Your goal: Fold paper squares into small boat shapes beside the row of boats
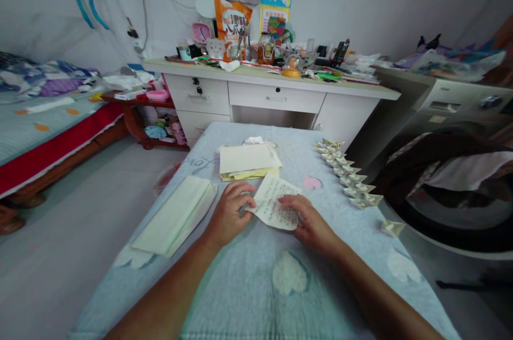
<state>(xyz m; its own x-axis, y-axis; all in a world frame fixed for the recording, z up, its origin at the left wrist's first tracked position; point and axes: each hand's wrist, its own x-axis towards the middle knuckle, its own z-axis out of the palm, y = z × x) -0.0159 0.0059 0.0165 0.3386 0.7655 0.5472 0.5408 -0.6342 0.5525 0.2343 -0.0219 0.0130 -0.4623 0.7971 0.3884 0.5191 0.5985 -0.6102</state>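
Observation:
A sheet of paper (276,195) covered in handwriting is held between my two hands, tilted above the cloth-covered table. My left hand (232,209) pinches its left edge between thumb and fingers. On the right side, my right hand (310,219) grips the sheet, fingers over the written face and thumb at the lower edge. Just beyond the sheet lies a stack of cream and yellow paper (248,159). Left of my left hand rests a folded pale sheet (176,217). Several folded paper boats (348,174) stand in a row at the right, with one boat (391,228) apart, nearer me.
The table (240,286) wears a light blue cloth with heart patterns. Behind it stands a white desk (276,97) crowded with small items. A washing machine (441,102) is close on the right, and a bed (52,121) is at the left. Crumpled white paper (254,140) lies behind the stack.

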